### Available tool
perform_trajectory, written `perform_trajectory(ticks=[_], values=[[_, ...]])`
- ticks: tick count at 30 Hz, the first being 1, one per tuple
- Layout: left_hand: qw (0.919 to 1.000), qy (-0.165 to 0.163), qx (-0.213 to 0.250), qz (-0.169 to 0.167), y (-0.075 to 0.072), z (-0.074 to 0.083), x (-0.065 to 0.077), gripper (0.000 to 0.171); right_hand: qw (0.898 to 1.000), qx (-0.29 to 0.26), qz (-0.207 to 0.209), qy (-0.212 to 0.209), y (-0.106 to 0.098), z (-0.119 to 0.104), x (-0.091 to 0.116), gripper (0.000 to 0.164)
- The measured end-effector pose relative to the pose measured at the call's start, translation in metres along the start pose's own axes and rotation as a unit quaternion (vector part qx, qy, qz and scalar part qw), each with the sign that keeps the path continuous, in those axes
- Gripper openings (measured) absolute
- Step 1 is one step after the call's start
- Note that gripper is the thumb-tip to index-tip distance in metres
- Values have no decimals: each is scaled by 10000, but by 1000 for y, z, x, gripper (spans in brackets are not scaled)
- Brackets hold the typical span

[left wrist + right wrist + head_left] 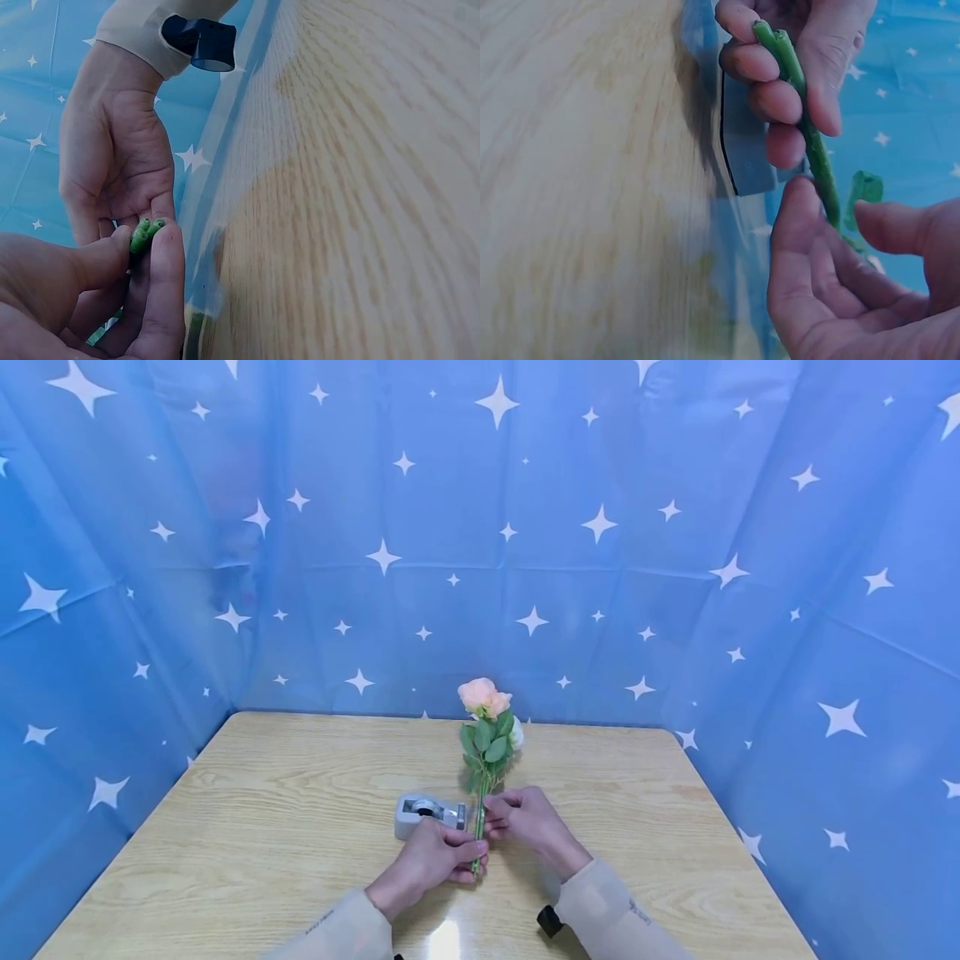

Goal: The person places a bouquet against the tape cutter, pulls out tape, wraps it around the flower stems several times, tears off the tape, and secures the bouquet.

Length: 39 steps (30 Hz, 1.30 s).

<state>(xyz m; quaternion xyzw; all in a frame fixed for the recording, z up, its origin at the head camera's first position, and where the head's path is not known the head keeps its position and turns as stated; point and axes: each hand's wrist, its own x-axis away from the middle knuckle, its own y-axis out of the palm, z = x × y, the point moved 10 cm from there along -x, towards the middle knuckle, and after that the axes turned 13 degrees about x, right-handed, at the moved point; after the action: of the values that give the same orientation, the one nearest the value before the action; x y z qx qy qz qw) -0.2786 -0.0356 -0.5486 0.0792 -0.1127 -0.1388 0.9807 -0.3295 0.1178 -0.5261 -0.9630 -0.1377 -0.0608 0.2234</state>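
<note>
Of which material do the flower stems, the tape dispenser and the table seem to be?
Flower stems: probably plastic; satin green, blunt ends.
Tape dispenser: likely plastic; smooth, pale grey body.
Table: wood or wood-look laminate; grain visible, glossy reflection.

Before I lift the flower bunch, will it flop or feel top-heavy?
Probably stiff: the green stems run nearly straight. Likely top-heavy, since the pink roses and leaves crowd one end. Those slim, rounded stems might twist when pinched.
</note>
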Motion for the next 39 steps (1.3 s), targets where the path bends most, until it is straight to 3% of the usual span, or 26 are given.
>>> perform_trajectory(ticks=[12,27,39], values=[[9993,184,-219,221,-2,1,-2,17,9995,53,285,-98,-8,-5,5,27],[9939,370,-839,605,-3,9,0,10,9991,258,310,-159,5,-9,4,30],[9915,468,-1036,628,-5,10,1,9,9986,384,360,-33,9,-4,-1,29]])
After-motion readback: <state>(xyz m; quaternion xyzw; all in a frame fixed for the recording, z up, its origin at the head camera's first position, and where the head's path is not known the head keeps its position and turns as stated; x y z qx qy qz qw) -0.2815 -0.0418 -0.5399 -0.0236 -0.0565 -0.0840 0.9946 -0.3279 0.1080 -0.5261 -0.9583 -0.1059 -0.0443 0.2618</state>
